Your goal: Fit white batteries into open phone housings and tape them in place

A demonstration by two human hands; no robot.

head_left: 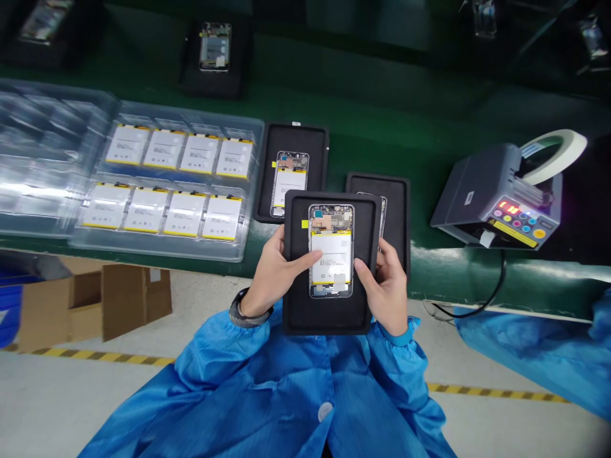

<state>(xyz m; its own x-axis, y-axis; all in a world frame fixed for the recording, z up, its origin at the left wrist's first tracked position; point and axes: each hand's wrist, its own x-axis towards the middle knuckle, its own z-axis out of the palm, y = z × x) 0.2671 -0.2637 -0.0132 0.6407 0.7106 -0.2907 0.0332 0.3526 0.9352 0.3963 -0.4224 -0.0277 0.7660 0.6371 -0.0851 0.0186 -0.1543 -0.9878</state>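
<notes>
My left hand (281, 272) and my right hand (386, 283) hold a black tray (296, 312) by its two sides, above the table's front edge. In the tray lies an opened phone (331, 250) with a white battery and a yellow tab at its left. My left thumb rests on the battery, and my right thumb is at the phone's right edge. Behind it, a second black tray (317, 143) holds another opened phone (289, 181). A third black tray (398, 235) with a phone (383, 213), mostly hidden, is at the right.
Clear plastic trays (79, 240) stand at the left, one with several white batteries (184, 214). A tape dispenser (496, 197) is at the right, its cable (496, 292) over the edge. More phones (214, 48) sit farther back. Cardboard boxes (124, 299) are below left.
</notes>
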